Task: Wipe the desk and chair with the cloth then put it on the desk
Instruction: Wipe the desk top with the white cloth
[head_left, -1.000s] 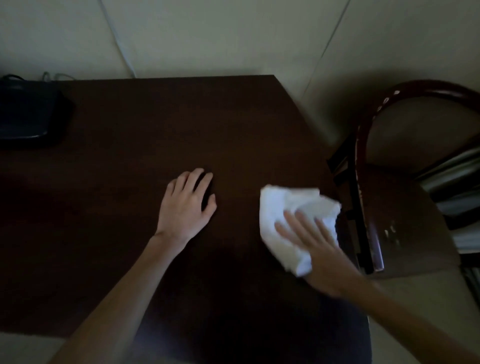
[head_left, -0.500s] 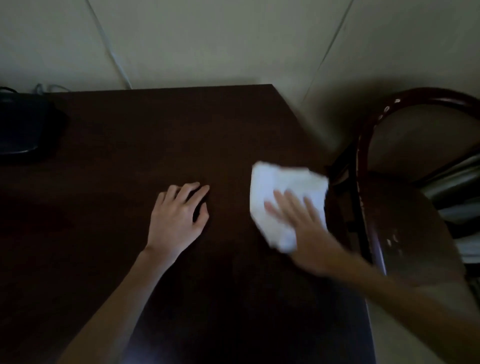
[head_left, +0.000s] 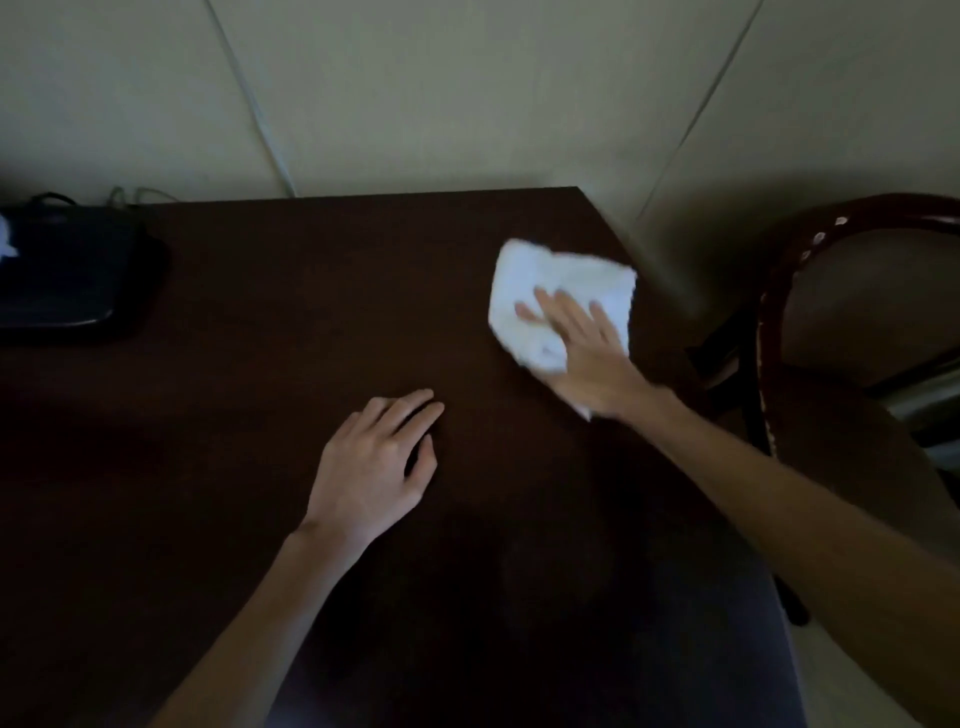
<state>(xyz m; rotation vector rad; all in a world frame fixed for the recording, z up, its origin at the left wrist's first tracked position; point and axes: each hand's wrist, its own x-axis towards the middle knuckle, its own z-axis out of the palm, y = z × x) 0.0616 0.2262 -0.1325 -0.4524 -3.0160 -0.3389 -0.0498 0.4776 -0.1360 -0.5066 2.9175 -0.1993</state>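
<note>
A white cloth (head_left: 545, 280) lies crumpled on the dark brown desk (head_left: 291, 322), near its far right corner. My right hand (head_left: 584, 358) presses flat on the cloth with fingers spread, covering its near part. My left hand (head_left: 374, 467) rests palm down on the desk's middle, fingers slightly apart, holding nothing. A dark wooden chair (head_left: 779, 291) with a curved back rail stands to the right of the desk, its seat partly hidden by my right forearm.
A black flat device (head_left: 67, 275) with cables sits at the desk's far left edge. Pale walls meet behind the desk. The desk's right edge runs close to the chair.
My right hand has slid the cloth away from me along the desk's right side, toward the far corner. My left hand has stayed flat on the desk.
</note>
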